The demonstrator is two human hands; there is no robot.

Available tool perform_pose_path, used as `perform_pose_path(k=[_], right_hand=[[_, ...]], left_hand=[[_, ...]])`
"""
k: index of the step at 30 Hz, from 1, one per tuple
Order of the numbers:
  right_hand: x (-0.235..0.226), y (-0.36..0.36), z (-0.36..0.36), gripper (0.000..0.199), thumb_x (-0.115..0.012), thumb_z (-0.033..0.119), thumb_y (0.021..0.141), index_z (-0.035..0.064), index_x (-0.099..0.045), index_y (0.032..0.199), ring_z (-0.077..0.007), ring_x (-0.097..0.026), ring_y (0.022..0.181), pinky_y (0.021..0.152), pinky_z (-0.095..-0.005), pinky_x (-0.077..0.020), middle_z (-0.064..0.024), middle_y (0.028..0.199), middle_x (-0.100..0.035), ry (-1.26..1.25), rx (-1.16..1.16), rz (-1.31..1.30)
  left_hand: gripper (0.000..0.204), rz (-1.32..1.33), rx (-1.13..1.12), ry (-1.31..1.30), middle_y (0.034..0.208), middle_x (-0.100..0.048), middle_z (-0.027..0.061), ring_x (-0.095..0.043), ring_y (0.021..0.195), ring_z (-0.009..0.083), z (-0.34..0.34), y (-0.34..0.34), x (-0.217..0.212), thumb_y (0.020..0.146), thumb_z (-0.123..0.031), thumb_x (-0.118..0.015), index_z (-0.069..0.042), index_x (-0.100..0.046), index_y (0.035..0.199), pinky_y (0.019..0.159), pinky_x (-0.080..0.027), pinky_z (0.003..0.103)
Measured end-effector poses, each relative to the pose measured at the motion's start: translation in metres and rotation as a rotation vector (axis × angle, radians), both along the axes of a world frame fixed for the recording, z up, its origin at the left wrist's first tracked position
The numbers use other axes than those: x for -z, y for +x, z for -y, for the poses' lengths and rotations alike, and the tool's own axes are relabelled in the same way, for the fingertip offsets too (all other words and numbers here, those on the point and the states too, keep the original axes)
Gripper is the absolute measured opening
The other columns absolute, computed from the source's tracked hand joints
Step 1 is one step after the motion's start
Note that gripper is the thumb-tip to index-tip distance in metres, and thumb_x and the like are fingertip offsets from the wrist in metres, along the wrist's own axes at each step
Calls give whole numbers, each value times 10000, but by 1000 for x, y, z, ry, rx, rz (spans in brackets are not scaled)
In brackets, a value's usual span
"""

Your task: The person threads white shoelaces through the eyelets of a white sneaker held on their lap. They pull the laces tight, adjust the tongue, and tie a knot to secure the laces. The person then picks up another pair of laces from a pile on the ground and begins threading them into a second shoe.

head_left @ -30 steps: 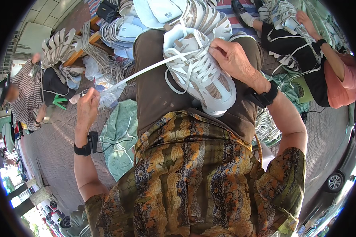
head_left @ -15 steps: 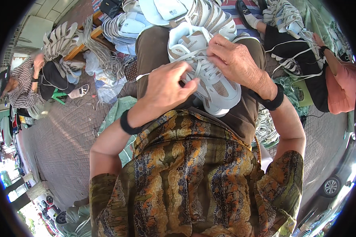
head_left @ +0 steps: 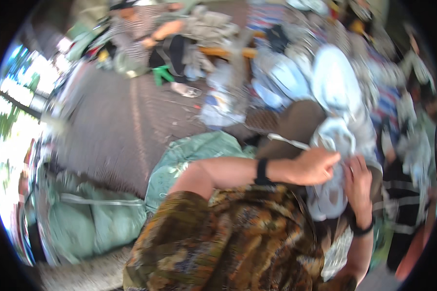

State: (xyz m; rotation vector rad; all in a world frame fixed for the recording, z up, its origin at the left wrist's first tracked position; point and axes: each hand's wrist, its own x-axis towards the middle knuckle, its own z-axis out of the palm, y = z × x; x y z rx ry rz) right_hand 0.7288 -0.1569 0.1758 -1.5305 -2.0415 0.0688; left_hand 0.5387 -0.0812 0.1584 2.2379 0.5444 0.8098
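Pinching a white lace (head_left: 287,141), your left hand (head_left: 315,166) has its fingers together. Your right hand (head_left: 358,182) clamps the white sneaker (head_left: 332,145). Looks light, soft; grip the sole.

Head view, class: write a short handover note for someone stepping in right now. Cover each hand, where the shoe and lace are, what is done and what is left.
Left hand: closed on the shoe, near its upper part; the picture is blurred, so the exact grip is unclear.
Right hand: fingers wrapped on the shoe's right side, steadying it.
Shoe: pale, held over the lap against the brown top.
Lace: a white strand trails left from the shoe, loose.
Done: cannot tell how far the lacing is.
Left: probably more lacing, as the strand hangs free.
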Motion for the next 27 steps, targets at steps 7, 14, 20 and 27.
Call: perform_pose_path(k=[7, 14, 20, 27], right_hand=[[-3, 10, -2, 48, -517, -21, 878, 22, -526, 896, -127, -433, 535, 498, -269, -338, -26, 621, -457, -353, 6, -494], [-22, 37, 9, 101, -521, 168, 909, 68, -535, 911, -30, -345, 439, 376, -203, -282, 58, 575, -367, -312, 63, -911], [-54, 96, 8, 150, -506, 88, 899, 51, -557, 1036, -24, -271, 440, 444, -203, -289, 66, 602, -366, -210, 178, -1328], [-68, 215, 36, 140, -508, 92, 949, 9, -519, 1062, -47, -275, 481, 507, -198, -280, 42, 662, -381, -35, 81, -1623]], left_hand=[[124, 68, 75, -175, 662, -589, 173, -608, 638, 345, -6, -6, 4, 704, 27, -540, 14, -561, 826, 573, -435, 432], [250, -21, 97, -239, 723, -604, 213, -621, 610, 326, -10, -21, -10, 733, 5, -542, -18, -625, 967, 549, -472, 393], [208, -93, 81, -562, 817, -649, 28, -569, 664, 80, -6, -33, -24, 868, -92, -623, -34, -620, 1067, 595, -476, 229], [220, -72, 160, -583, 884, -620, -19, -543, 705, 39, -8, -19, -18, 868, 1, -602, -35, -599, 1085, 635, -457, 187]])
